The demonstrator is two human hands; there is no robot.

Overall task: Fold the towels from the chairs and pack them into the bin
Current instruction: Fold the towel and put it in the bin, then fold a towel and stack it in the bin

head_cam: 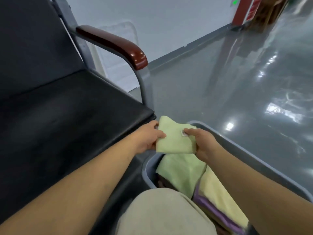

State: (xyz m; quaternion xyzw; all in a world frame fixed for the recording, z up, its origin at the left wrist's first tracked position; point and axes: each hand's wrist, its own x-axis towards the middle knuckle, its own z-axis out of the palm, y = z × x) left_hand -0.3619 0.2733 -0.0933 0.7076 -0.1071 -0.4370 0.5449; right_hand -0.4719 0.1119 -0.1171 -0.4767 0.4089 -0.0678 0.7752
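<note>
**Folded green towel held over the bin**

Both hands grip a pale green towel [176, 138], soft and napped, folded into a thick square. The left hand [149, 138] pinches its left edge, thumb on top. The right hand [201, 143] curls round its right edge, thumb beside a small sewn label [183, 133]. The towel hangs just above the far-left end of a grey plastic bin [146, 172] with rounded corners. Inside the bin lie another green towel [183, 172], a pale yellow one [218, 197] and a purple one [213, 209].

To the left stands a chair with a black padded seat [67, 116], a grey metal frame and a glossy reddish-brown armrest [115, 44]. A knee in beige cloth [162, 212] hides the bin's near end. The shiny grey floor [237, 82] reflects lights.
</note>
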